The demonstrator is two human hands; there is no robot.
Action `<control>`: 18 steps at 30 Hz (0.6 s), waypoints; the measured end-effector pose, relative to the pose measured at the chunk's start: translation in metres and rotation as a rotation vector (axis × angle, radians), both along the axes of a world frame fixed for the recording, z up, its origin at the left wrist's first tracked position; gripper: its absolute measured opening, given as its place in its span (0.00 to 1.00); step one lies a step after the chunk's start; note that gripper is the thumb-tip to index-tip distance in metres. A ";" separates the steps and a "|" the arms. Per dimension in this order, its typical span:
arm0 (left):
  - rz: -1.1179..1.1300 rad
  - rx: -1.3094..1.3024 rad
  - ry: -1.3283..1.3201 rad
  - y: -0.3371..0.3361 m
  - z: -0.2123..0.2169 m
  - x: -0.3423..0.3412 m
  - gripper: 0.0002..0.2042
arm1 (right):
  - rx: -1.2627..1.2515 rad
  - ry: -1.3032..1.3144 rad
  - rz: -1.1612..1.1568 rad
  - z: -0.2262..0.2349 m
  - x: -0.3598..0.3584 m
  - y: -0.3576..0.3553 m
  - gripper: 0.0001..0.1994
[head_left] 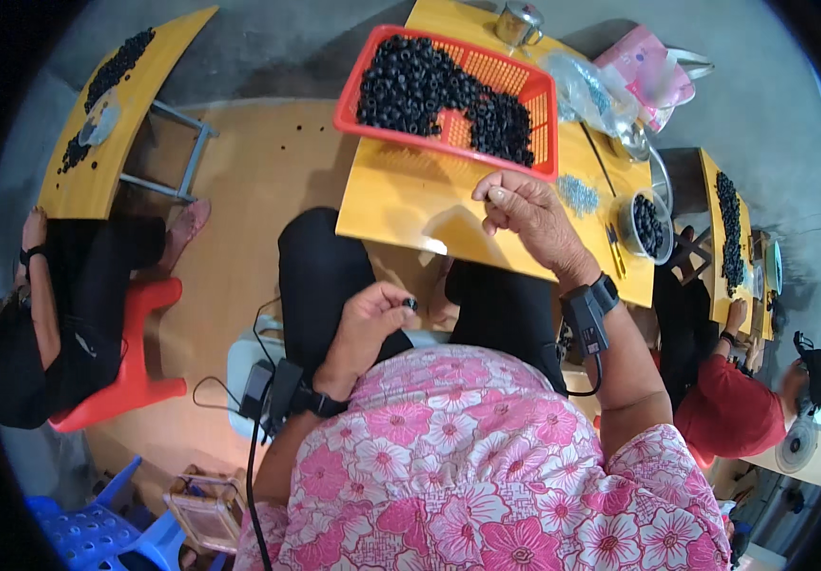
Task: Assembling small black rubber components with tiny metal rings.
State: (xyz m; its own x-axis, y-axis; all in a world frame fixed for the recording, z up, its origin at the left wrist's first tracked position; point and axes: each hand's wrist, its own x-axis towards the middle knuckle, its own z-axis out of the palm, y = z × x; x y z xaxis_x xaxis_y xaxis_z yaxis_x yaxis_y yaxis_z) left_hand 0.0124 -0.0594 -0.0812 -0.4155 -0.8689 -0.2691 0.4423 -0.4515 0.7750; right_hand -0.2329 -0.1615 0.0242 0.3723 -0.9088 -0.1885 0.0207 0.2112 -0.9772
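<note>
Over the near edge of a yellow table [387,195], the person's right hand [529,214] hangs just in front of a red basket [410,141], its fingers curled in toward the thumb; whether the fingertips meet or grip anything I cannot tell. Lower down, above the lap, the left hand [365,322] pinches a small black ring [410,305] between thumb and fingertips; the ring is well apart from the table.

Black rings [410,81] fill much of the basket – heaped at its left and along the far side – with a bare patch of red floor showing near the front wall; more of them lie in a clear tub [665,249] at the table's right edge. Between basket and tub is a pile of small silvery pieces [578,194]; a yellow-handled tool [616,249] lies just left of the tub; behind, near the basket's right end, are a clear plastic bag [572,81] and a pink bag [646,76], with a metal cup [519,24] beyond the basket.

To the left, a co-worker sits on a red stool [135,366] at another table [87,190] strewn with black rings; to the right, a person in a red shirt [734,407] sits at a further table [718,300].
</note>
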 end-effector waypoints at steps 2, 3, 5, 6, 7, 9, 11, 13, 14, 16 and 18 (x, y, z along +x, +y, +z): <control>0.002 -0.004 0.038 0.001 0.002 0.000 0.06 | 0.129 -0.200 -0.008 -0.015 0.010 0.023 0.10; 0.008 0.008 0.029 0.001 0.002 0.000 0.06 | 0.175 -0.321 -0.012 -0.023 0.014 0.031 0.09; -0.006 -0.046 0.006 0.003 0.002 -0.001 0.06 | 0.228 -0.375 -0.027 -0.034 0.023 0.045 0.08; 0.002 -0.034 -0.004 0.005 0.002 -0.001 0.06 | 0.269 -0.420 -0.046 -0.040 0.027 0.052 0.08; 0.006 -0.053 -0.009 0.006 0.002 -0.002 0.06 | 0.297 -0.456 -0.036 -0.047 0.027 0.056 0.08; 0.009 -0.057 -0.007 0.007 0.006 -0.002 0.06 | 0.335 -0.486 -0.034 -0.052 0.031 0.064 0.08; 0.022 -0.051 -0.003 0.010 0.003 0.000 0.07 | 0.371 -0.512 -0.036 -0.056 0.036 0.069 0.09; 0.030 -0.037 0.026 0.013 0.004 0.001 0.07 | 0.414 -0.566 -0.005 -0.059 0.039 0.075 0.09; 0.028 -0.031 0.025 0.013 0.003 0.002 0.07 | 0.419 -0.567 -0.008 -0.062 0.040 0.077 0.09; 0.041 -0.044 0.051 0.013 0.003 0.002 0.08 | 0.462 -0.626 0.017 -0.064 0.043 0.080 0.10; 0.035 -0.029 0.064 0.013 0.002 0.003 0.08 | 0.465 -0.624 0.015 -0.063 0.046 0.082 0.09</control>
